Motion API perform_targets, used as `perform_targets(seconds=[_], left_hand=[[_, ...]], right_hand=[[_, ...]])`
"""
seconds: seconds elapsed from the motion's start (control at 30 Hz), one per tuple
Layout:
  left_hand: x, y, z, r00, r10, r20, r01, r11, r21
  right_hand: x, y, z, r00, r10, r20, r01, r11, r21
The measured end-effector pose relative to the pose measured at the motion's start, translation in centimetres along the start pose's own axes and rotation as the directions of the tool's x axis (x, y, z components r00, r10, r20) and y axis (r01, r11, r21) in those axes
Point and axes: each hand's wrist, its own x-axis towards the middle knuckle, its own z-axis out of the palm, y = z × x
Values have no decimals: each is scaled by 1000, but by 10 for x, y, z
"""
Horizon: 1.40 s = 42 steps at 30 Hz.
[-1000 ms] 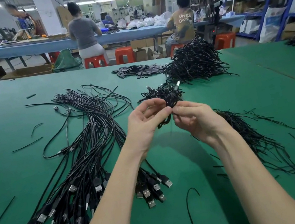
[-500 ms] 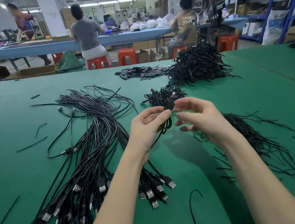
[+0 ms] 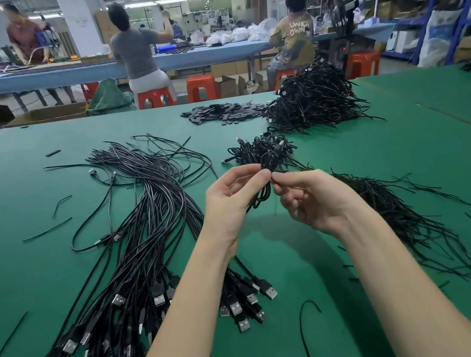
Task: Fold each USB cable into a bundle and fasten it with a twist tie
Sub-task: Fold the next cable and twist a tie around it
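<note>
Left hand point(image 3: 232, 201) and right hand point(image 3: 310, 196) were raised above the green worktop point(image 3: 380, 152), fingers of both clamped on one folded black cable bundle point(image 3: 265, 193) between them. Loose USB cables point(image 3: 142, 226) lay to the left, twist ties point(image 3: 408, 217) to the right, finished bundles point(image 3: 312, 102) beyond.

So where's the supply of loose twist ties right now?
In the head view, the pile of twist ties lies on the green table right of centre, just beyond the right hand and forearm.
</note>
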Motion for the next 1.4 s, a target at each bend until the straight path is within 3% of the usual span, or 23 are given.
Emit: perform_targets(seconds=[0.07, 0.17, 0.2, 0.27, 0.37, 0.43, 0.47, 0.5, 0.57, 0.6, 0.63, 0.7, 0.77, 0.83, 0.87, 0.97, 1.07, 1.1, 1.17, 1.23, 1.3, 1.33, 1.4], left_hand=[[0, 0, -1, 997, -68, -23, 68, 998, -13], [1, 2, -5, 988, -150, -28, 148, 987, -54], [1, 3, -6, 986, -166, -17, 164, 984, -62], [0, 5, -8, 982, -189, 7, 189, 980, -70], [-1, 4, -8, 980, -200, 26, 201, 978, -50], [-2, 4, -7, 984, -176, 27, 177, 982, -64], [-2, 3, -6, 988, -154, 23, 155, 985, -70], [-2, 3, -5, 991, -132, 21, 133, 988, -74], [-2, 3, -3, 995, -101, 28, 103, 992, -79], [-2, 3, -3, 995, -95, 33, 97, 992, -75], [-2, 3, -2, 995, -98, 35, 100, 993, -68], [-2, 3, -4, 991, -130, 18, 131, 988, -77], [-1, 4, -7, 986, -168, 2, 167, 982, -92], [-1, 5, -9, 982, -190, 0, 189, 978, -86], [-1, 5, -10, 981, -196, 2, 195, 977, -82], [0, 6, -11, 979, -203, 7, 203, 976, -73], [0, 6, -11, 981, -195, 9, 195, 978, -77], [0, 6, -11, 983, -184, 10, 185, 980, -76], [0, 6, -11, 987, -163, 6, 163, 984, -66], [0, 6, -10, 989, -149, 7, 149, 988, -31], [-1, 6, -8, 990, -140, 16, 140, 990, -2], [-1, 5, -8, 990, -144, 9, 144, 990, 1], [0, 6, -10, 986, -167, -13, 167, 986, -9]], right_hand=[[0, 0, -3, 980, -200, -7, 193, 955, -226], [-2, -2, -11, 795, -594, 122, 529, 580, -619], [-1, -2, -12, 742, -643, 190, 566, 449, -692], [1, -1, -14, 685, -680, 261, 578, 290, -762], [3, 3, -14, 641, -729, 242, 566, 236, -790], [3, 4, -13, 658, -730, 185, 549, 297, -782], [4, 4, -11, 708, -695, 124, 533, 410, -740], [5, 4, -9, 791, -610, 46, 493, 592, -637], [2, 1, -1, 969, -246, -18, 235, 945, -228], [0, 0, 1, 996, -95, 5, 95, 994, -60], [0, 0, 0, 999, -38, 31, 39, 999, -6], [1, 1, -3, 981, -191, 27, 193, 957, -218], [1, 3, -9, 855, -514, 65, 457, 691, -560], [2, 4, -13, 706, -686, 173, 559, 391, -731], [3, 4, -14, 666, -715, 213, 575, 309, -757], [4, 5, -16, 611, -760, 223, 576, 234, -783], [4, 6, -15, 626, -762, 167, 581, 312, -752], [5, 8, -13, 669, -734, 118, 570, 405, -715], [6, 9, -7, 829, -559, -2, 468, 696, -545], [6, 7, 0, 978, -198, -58, 187, 969, -162], [5, 5, 1, 998, 62, 21, -65, 982, 178], [5, 7, -1, 997, 70, 44, -77, 979, 190], [5, 11, -8, 994, -113, 3, 113, 990, -90]])
